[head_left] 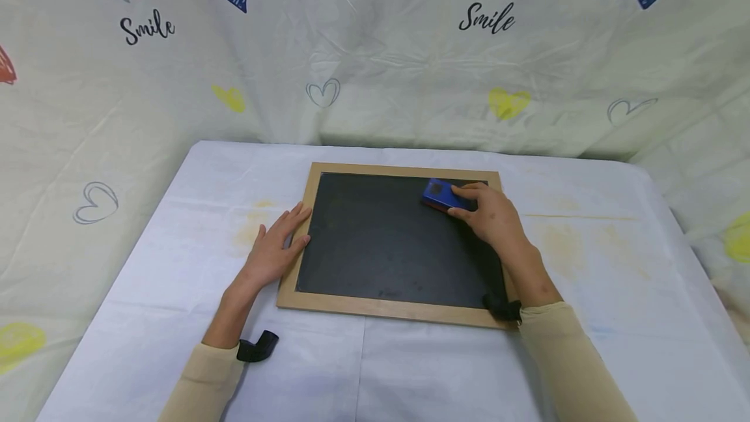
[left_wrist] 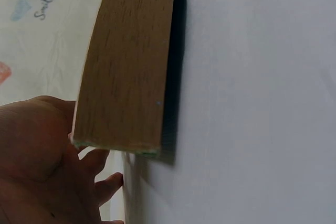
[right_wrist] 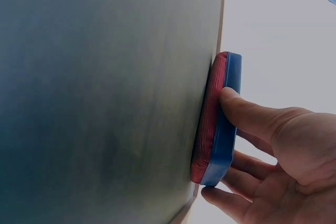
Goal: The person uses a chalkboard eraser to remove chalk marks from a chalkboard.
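A small chalkboard with a light wooden frame lies on the table. In the right hand is a blue chalkboard eraser, pinched between thumb and fingers near the board's upper right corner. The right wrist view shows the eraser's red pad facing the dark surface, very near or touching it. On the board's left edge, the left hand rests with fingers spread and mostly straight. Seen from the left wrist, the frame's wooden edge stands beside that hand.
The table has a white cloth with faint yellowish smudges to the right of the board. Behind it hangs a curtain printed with hearts and "Smile". Black wrist mounts are worn on both wrists.
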Available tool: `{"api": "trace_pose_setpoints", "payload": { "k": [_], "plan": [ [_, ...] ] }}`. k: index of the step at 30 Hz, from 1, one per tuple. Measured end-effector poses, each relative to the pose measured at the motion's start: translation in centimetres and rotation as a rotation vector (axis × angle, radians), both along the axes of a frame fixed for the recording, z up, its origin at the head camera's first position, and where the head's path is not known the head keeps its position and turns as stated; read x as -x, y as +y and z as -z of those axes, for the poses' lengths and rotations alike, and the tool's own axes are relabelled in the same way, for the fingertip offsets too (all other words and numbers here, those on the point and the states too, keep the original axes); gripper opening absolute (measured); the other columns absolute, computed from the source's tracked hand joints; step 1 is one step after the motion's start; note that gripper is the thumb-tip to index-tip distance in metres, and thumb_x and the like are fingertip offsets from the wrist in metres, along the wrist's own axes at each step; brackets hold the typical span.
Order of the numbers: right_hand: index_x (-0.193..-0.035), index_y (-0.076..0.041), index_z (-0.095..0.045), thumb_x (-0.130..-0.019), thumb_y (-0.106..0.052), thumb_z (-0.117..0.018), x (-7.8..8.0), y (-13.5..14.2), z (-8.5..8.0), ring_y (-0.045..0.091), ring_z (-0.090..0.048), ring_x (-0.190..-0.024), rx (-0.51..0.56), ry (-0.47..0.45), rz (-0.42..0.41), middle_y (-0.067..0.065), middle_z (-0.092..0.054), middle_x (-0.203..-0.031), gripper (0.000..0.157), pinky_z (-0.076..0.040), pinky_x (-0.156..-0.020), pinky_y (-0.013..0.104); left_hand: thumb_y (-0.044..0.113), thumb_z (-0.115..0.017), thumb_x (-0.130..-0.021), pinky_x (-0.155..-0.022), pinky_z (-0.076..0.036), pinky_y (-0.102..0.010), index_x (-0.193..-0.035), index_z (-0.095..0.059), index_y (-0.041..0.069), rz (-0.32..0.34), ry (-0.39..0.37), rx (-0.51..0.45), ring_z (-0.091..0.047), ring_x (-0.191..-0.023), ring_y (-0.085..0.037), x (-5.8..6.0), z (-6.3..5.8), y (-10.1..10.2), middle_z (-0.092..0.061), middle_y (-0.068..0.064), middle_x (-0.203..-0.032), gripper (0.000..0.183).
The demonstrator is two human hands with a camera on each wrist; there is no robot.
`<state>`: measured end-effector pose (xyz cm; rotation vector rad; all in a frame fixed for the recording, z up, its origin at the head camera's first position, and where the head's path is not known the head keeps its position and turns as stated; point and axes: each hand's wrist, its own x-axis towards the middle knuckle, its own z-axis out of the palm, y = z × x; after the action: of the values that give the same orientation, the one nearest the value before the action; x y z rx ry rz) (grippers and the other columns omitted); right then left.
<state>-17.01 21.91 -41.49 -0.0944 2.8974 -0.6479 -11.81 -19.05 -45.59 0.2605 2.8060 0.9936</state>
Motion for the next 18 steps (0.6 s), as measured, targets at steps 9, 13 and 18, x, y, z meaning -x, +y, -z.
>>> {"api": "trace_pose_setpoints", "payload": {
  "k": [9,13,18],
  "plan": [
    [-0.154,-0.016,-0.053,-0.101,-0.036,-0.069,-0.2,0.9,0.1,0.051,-0.057,-0.130,0.004,0.017,0.002,0.019,-0.049,-0.159,0.059,-0.053,-0.097,0.059,0.026,-0.058,-0.108,-0.124,0.003,-0.077,-0.164,-0.036,0.017,0.001,-0.003,-0.006,-0.020,-0.162,-0.042,0.1,0.1,0.0,-0.024,-0.010,-0.175,0.061],
    [-0.154,-0.016,-0.052,-0.101,-0.036,-0.069,-0.3,1.3,-0.1,0.052,-0.054,-0.133,0.006,0.007,0.009,0.020,-0.048,-0.160,0.059,-0.052,-0.099,0.060,0.025,-0.057,-0.108,-0.124,0.004,-0.076,-0.164,-0.036,0.017,0.000,-0.011,-0.002,-0.019,-0.162,-0.041,0.1,0.2,0.0,-0.023,-0.009,-0.175,0.061],
    [-0.155,-0.015,-0.051,-0.102,-0.035,-0.069,-0.5,1.8,-0.2,0.053,-0.049,-0.138,0.007,-0.001,0.017,0.022,-0.044,-0.162,0.060,-0.050,-0.104,0.063,0.025,-0.058,-0.107,-0.124,0.004,-0.076,-0.164,-0.036,0.016,-0.002,-0.010,-0.002,-0.019,-0.162,-0.042,0.1,0.2,0.1,-0.023,-0.009,-0.175,0.061]
  ]
}}
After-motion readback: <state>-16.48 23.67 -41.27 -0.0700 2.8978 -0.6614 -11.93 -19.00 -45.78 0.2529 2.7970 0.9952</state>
